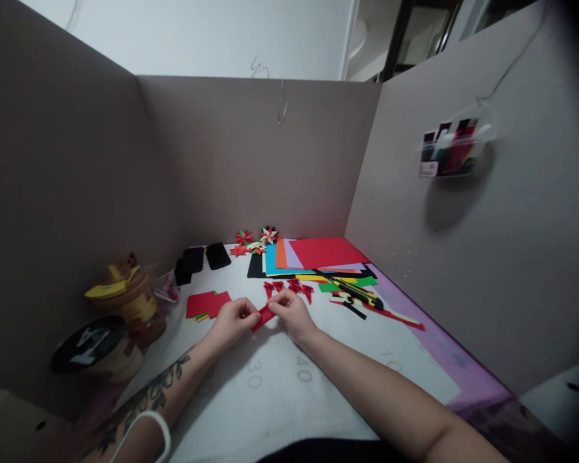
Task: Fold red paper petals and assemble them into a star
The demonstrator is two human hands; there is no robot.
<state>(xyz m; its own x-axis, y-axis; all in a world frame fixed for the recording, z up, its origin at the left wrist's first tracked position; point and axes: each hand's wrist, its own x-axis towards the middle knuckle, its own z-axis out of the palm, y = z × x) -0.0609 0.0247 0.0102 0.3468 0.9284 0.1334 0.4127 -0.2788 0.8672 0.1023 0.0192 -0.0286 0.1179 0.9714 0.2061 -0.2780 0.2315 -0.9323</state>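
"What's at the left?"

"One yellow container, lower left. Then, left of the centre, two black slabs, perhaps a third beside them, and below those two overlapping red squares; either could be a pile."

"And the hands?"

"The left hand, just below the middle of the frame, pinches one end of the red paper between thumb and fingers."

"One piece?"

"One, as far as I can see, at the centre between both hands. It looks light, thin and fairly crisp; I'd expect it to crease easily, so a fingertip grip near the ends or along an edge should suit it."

"Above it?"

"Paper stars, at least four, too bunched to count surely, and under them at least four folded red pieces."

"The right hand?"

"Pinching the paper's other end. Right of centre lie coloured sheets, five or more, then one yellow-and-black cutter."
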